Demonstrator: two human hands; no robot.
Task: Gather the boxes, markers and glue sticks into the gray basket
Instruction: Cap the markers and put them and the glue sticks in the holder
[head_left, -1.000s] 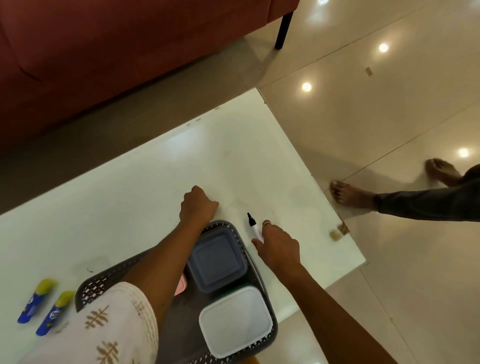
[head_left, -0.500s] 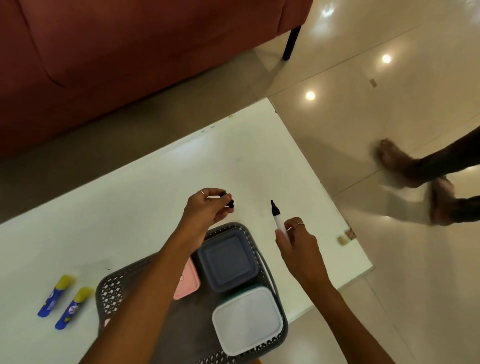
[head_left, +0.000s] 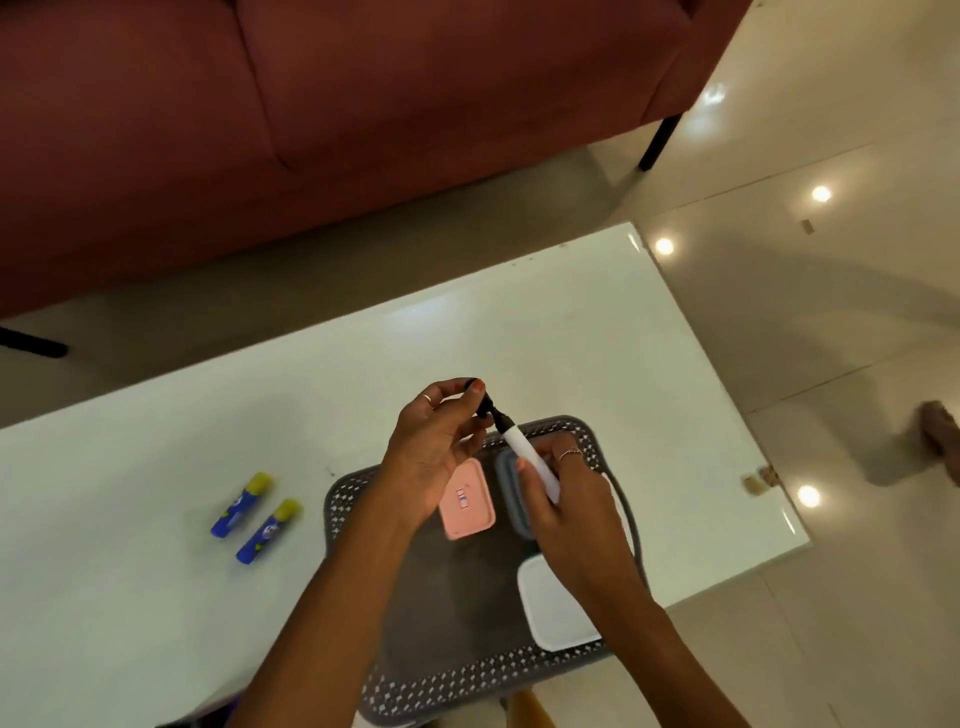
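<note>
My right hand (head_left: 566, 512) grips a white marker (head_left: 522, 451) above the gray basket (head_left: 467, 680). My left hand (head_left: 434, 449) pinches the marker's black cap (head_left: 484, 404) at the marker's black tip. Inside the basket lie a pink box (head_left: 467, 501), a white box (head_left: 550, 613) and a gray-blue box (head_left: 511, 493) mostly hidden under my right hand. Two blue glue sticks with yellow caps (head_left: 241, 505) (head_left: 270, 531) lie side by side on the white table, left of the basket.
The white table (head_left: 597, 332) ends close to the right of the basket. A red sofa (head_left: 337, 104) stands beyond the table's far edge. Another person's foot (head_left: 940, 431) shows on the glossy floor at the far right.
My hands have come together over the basket: the cap in my left hand now meets the tip of the marker in my right. The other person's feet have moved off to the right.
</note>
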